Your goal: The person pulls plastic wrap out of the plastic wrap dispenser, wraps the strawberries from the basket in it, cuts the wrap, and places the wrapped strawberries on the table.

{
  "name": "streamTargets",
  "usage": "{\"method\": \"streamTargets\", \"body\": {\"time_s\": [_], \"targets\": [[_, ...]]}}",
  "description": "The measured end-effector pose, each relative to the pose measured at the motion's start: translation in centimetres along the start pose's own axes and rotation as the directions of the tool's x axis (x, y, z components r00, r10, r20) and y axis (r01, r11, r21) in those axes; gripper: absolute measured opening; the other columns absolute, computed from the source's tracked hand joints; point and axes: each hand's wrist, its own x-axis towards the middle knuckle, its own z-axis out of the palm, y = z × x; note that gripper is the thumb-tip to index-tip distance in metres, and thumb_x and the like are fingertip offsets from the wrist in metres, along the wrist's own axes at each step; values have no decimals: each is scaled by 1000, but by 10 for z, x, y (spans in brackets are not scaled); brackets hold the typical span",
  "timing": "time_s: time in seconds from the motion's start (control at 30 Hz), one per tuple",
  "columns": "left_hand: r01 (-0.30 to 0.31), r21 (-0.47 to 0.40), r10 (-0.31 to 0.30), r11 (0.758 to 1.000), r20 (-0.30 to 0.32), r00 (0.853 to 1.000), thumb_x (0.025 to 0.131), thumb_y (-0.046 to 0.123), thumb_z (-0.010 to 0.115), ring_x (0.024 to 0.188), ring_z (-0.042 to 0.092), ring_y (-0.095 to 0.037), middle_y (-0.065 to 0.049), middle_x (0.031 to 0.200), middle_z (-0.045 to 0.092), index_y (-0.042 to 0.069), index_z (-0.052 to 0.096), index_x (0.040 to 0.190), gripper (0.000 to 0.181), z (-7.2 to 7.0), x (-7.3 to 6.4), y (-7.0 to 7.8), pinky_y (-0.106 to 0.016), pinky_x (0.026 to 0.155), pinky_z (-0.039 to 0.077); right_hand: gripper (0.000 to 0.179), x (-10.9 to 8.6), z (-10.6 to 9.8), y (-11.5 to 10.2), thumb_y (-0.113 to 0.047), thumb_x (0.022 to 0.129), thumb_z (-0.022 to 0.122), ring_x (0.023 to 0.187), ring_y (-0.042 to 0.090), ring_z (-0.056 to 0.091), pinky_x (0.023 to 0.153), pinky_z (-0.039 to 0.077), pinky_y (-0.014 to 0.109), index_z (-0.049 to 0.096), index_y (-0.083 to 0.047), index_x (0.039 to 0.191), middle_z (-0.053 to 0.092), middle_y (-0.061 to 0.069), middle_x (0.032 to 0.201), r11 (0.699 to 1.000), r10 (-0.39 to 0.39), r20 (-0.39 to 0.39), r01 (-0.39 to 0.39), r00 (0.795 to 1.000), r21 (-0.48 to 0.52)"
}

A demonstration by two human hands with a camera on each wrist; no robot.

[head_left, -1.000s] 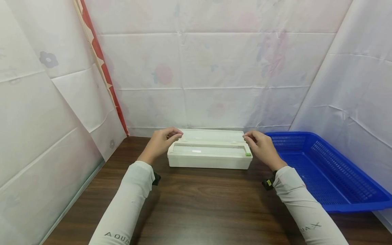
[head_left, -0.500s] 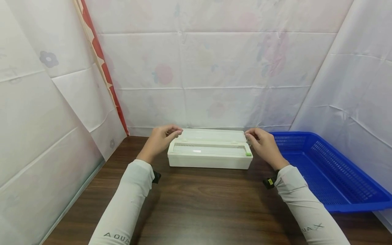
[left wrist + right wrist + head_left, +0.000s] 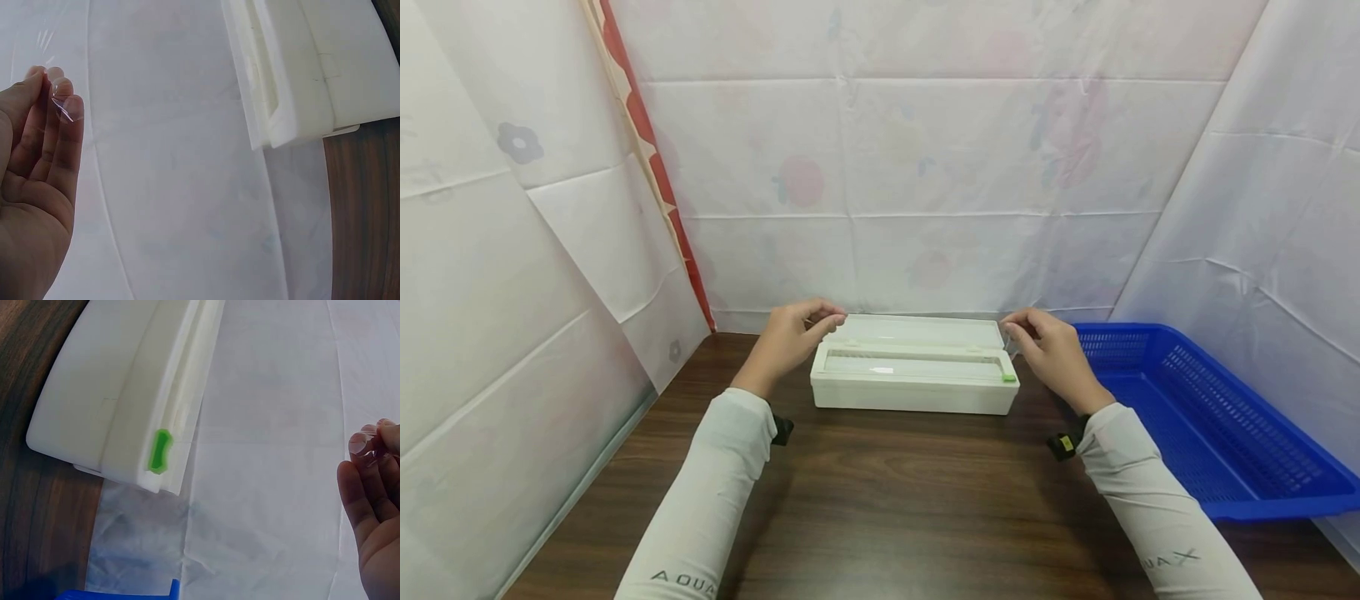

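Observation:
A white cling film dispenser (image 3: 913, 397) stands on the table, its lid (image 3: 917, 331) tipped back. A green cutter slider (image 3: 1008, 378) sits at the right end of its front part. My left hand (image 3: 785, 342) is at the far left corner and pinches clear cling film (image 3: 67, 111) between thumb and fingers. At the far right corner, my right hand (image 3: 1058, 360) pinches the other side of the film (image 3: 370, 453). Both hands are raised off the box. The film is so clear that most of its sheet cannot be made out between them.
On the right stands a blue plastic basket (image 3: 1217, 508) with perforated walls. White printed sheeting (image 3: 925, 167) hangs behind the dispenser and on both sides. Dark wood tabletop (image 3: 880, 500) lies in front of the box.
Both hands have risen slightly and moved away from me, the right one also a little rightward. A bit of clear film now shows below the right hand. The dispenser has stayed in place.

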Motion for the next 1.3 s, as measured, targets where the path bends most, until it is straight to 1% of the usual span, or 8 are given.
{"method": "streamTargets", "body": {"time_s": [0.2,0.47,0.73,0.97,1.3], "targets": [[-6,-4,6,1000,-5,1000,91,28,61,68,59,-3,4,83,68,23,69,97,11,-3,1,4,-30,58,55,11,2,-4,-3,-13,91,60,76,8,56,63,53,39,66,-6,97,65,4,86,1000,-13,-20,13,1000,10],[-9,-7,9,1000,-10,1000,90,27,61,65,58,-3,4,80,66,23,69,97,10,-6,1,7,-28,56,54,14,3,-7,-4,-15,92,59,77,9,57,63,54,40,66,-5,99,66,4,87,1000,-12,-18,12,1000,5],[-23,6,23,1000,-19,1000,90,29,61,66,58,-4,5,81,66,23,69,98,12,-8,2,9,-30,55,53,12,4,-11,-8,-15,91,60,73,8,55,61,52,40,66,-6,97,66,3,85,1000,-18,-34,18,999,9],[-46,32,47,998,-35,998,90,29,61,70,60,-9,5,84,68,23,69,98,12,-11,3,10,-32,56,51,13,6,-13,-10,-15,92,58,73,7,55,60,50,40,66,-6,97,65,2,84,1000,-19,-35,19,999,-3],[-74,37,76,997,-51,996,90,26,62,73,59,-7,3,86,69,19,70,98,13,-15,5,16,-34,60,52,12,8,-18,-12,-16,93,58,74,6,55,60,49,37,65,-8,97,65,3,85,1000,-23,-58,24,998,1]]}}
